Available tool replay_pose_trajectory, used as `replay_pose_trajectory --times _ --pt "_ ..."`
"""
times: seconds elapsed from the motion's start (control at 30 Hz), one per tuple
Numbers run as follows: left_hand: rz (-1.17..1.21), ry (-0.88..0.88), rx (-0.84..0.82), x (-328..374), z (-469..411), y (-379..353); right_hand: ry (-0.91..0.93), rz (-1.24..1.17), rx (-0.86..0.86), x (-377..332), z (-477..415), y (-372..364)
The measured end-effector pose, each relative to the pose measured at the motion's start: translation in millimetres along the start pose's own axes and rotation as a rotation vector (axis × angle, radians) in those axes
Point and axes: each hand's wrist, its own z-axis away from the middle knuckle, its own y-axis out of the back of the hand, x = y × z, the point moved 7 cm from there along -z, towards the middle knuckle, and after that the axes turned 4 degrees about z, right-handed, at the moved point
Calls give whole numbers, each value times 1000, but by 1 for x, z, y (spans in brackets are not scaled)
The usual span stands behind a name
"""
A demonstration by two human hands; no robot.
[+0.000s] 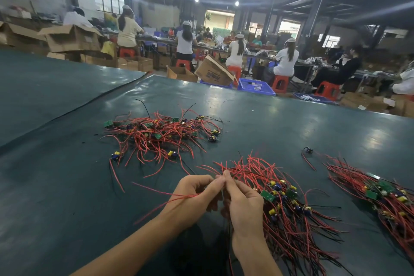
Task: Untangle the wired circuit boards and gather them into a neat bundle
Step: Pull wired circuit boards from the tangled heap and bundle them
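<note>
Left hand (193,195) and right hand (245,205), fingers curled, pinch red wires (183,196) together. Tangled circuit boards (161,134) lie beyond the hands; gathered bundle (291,219) lies beside the right hand on the tabletop (67,186).

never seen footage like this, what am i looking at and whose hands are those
No machine here: a person wears a wide-angle camera on the head, so the one picture looks forward and down at their own left hand and right hand. On the dark green table lie a tangled pile of small circuit boards with red and black wires, a tidier bundle beside the right hand, and a second bundle at far right. Both hands pinch thin red wires at the fingertips. Other workers sit behind.
</note>
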Motion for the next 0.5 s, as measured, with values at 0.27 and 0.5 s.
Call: replay_pose_trajectory --times 0.27,0.5 --pt "15 -71 3 -1 -5 8 -25 -121 291 -4 -17 45" --pt "127 -115 1 9 -3 12 141 -233 352 -21 -16 59"
